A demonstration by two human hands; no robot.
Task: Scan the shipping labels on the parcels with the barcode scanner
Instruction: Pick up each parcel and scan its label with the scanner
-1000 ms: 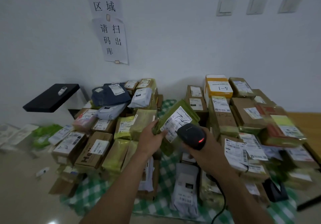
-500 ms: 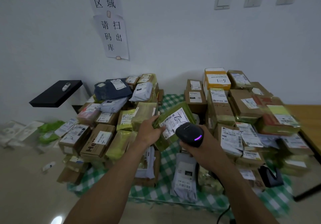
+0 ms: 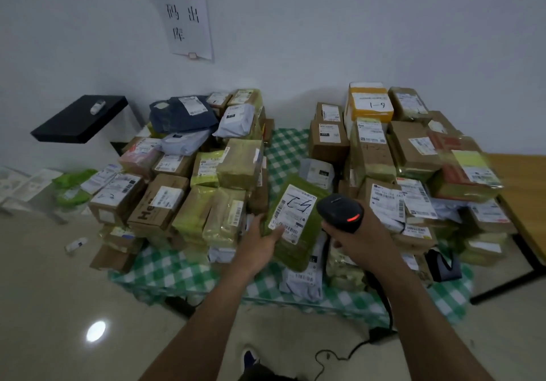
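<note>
A green padded parcel [image 3: 301, 244] with a white shipping label [image 3: 291, 212] marked by hand lies tilted between two heaps of parcels. My left hand [image 3: 260, 243] grips its lower left edge, thumb on the label's bottom corner. My right hand [image 3: 365, 241] holds a black barcode scanner [image 3: 339, 210] just right of the label, head towards it. A red light glows on the scanner. Its cable [image 3: 348, 354] trails down to the floor.
Heaps of boxes and bags [image 3: 183, 179] sit left and a second heap of parcels [image 3: 413, 156] right, on a green checked cloth [image 3: 283, 150]. A black shelf [image 3: 79, 120] juts from the wall at left. A wooden table [image 3: 526, 179] and a black scanner stand [image 3: 444, 265] are at right.
The green parcel has come down and nearer to me, now low between the heaps. The scanner followed it, and its light went from purple to red.
</note>
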